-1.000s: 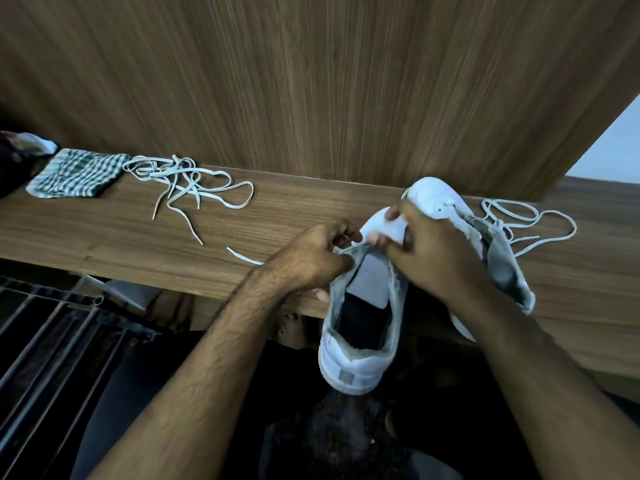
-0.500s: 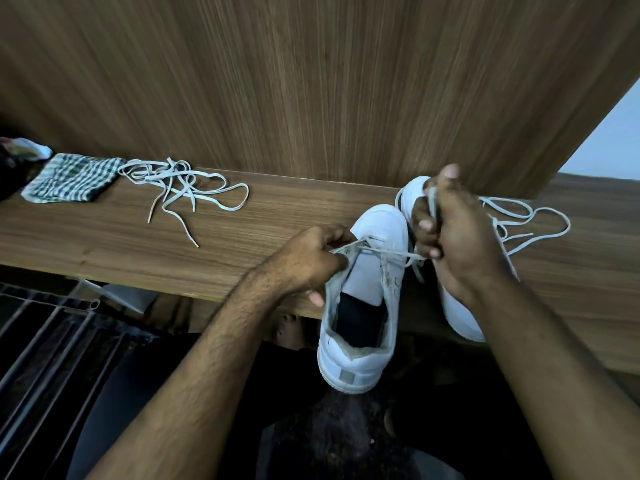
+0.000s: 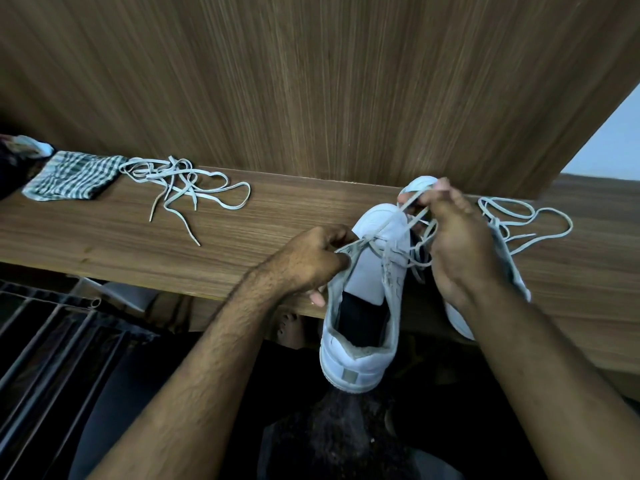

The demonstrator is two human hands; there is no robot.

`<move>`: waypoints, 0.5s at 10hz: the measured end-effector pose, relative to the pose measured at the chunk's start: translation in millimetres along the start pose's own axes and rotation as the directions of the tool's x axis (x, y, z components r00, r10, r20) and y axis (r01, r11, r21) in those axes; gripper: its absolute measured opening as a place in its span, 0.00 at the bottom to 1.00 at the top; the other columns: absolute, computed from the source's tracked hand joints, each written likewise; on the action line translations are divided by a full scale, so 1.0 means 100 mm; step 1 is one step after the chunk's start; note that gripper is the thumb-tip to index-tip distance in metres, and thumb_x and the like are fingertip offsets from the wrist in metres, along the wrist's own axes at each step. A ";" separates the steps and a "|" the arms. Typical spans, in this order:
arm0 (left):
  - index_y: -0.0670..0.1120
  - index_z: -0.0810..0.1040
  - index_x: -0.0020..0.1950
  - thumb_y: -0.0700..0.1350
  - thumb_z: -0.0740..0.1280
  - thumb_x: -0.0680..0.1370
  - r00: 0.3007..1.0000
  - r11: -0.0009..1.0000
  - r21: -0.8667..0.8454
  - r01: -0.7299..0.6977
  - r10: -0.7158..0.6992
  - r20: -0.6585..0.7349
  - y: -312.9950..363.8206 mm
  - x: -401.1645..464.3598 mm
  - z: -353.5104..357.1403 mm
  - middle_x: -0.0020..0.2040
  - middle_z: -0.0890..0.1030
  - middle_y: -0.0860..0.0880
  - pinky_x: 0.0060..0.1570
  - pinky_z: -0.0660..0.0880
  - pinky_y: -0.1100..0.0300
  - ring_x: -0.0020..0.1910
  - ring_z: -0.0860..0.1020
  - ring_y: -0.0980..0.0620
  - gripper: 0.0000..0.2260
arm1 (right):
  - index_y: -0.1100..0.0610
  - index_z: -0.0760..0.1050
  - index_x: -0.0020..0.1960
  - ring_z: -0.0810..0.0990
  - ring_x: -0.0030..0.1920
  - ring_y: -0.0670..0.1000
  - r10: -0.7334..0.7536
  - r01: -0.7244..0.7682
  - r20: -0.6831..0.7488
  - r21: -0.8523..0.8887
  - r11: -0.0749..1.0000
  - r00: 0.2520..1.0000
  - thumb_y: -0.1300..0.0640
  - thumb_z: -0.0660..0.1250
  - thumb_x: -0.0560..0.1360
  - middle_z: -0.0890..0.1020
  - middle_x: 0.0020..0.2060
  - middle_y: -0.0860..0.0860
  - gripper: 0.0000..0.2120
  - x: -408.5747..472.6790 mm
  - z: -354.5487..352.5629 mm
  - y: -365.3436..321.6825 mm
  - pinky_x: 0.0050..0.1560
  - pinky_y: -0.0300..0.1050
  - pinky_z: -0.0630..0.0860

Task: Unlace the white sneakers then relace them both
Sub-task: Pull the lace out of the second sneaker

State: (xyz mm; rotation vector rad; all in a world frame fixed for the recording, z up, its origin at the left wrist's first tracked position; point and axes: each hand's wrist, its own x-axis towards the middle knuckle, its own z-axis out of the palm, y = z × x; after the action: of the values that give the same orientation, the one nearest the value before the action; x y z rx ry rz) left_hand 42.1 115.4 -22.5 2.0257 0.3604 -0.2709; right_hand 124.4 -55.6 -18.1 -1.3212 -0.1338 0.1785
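Two sneakers sit at the near edge of the table, toward its right end. The near sneaker (image 3: 363, 306) overhangs that edge, heel toward you. Your left hand (image 3: 311, 261) pinches its left eyelet flap, steadying it. Expect a light shoe with a stiff sole and soft upper; hold it by the flap or the heel. Your right hand (image 3: 457, 244), raised above the toe, pinches the lace (image 3: 391, 223), drawn taut from the lowest eyelets. The lace is limp and thin, so grip near the tip. The second sneaker (image 3: 460, 320) lies mostly hidden behind your right hand. A loose lace (image 3: 183, 188) rests well apart, near the far left corner, beside a checked cloth (image 3: 69, 178).
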 end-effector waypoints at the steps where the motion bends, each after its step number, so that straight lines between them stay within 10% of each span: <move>1: 0.52 0.80 0.60 0.37 0.63 0.80 1.000 1.000 0.010 0.003 -0.003 0.002 0.01 0.01 0.00 0.49 0.84 0.47 0.28 0.80 0.55 0.36 0.84 0.50 0.14 | 0.51 0.70 0.42 0.73 0.27 0.46 0.226 -0.256 0.120 0.447 0.857 0.967 0.47 0.54 0.86 0.75 0.27 0.48 0.16 -0.03 0.04 -0.16 0.32 0.41 0.76; 2: 0.53 0.80 0.60 0.37 0.63 0.80 1.000 1.000 0.016 -0.005 0.005 0.003 0.01 0.00 0.00 0.50 0.84 0.49 0.28 0.80 0.56 0.36 0.83 0.52 0.14 | 0.49 0.72 0.46 0.64 0.23 0.41 0.068 -0.042 0.115 -0.212 0.976 0.991 0.44 0.60 0.84 0.69 0.24 0.43 0.12 -0.02 -0.05 -0.12 0.26 0.38 0.63; 3: 0.53 0.80 0.59 0.38 0.63 0.79 1.000 0.999 0.029 -0.014 0.014 -0.004 0.01 0.00 0.01 0.52 0.83 0.50 0.29 0.81 0.54 0.38 0.84 0.51 0.14 | 0.47 0.77 0.50 0.80 0.40 0.45 -0.074 0.410 0.404 -0.886 0.218 0.912 0.37 0.65 0.78 0.79 0.38 0.44 0.13 0.00 -0.18 0.06 0.40 0.45 0.74; 5: 0.53 0.80 0.60 0.39 0.63 0.80 1.000 1.000 0.015 -0.006 0.006 0.003 0.01 0.00 0.00 0.51 0.83 0.49 0.29 0.80 0.55 0.34 0.83 0.53 0.13 | 0.48 0.79 0.48 0.78 0.51 0.52 -0.056 0.424 0.427 -0.904 -0.054 0.903 0.42 0.62 0.81 0.77 0.46 0.46 0.13 -0.04 -0.13 -0.11 0.40 0.46 0.64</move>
State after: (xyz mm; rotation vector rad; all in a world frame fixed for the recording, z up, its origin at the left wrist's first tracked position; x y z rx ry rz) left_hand 42.8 114.7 -21.8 2.0406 0.3517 -0.2734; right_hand 123.7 -71.5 -10.5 -2.7808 -0.9182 -0.1384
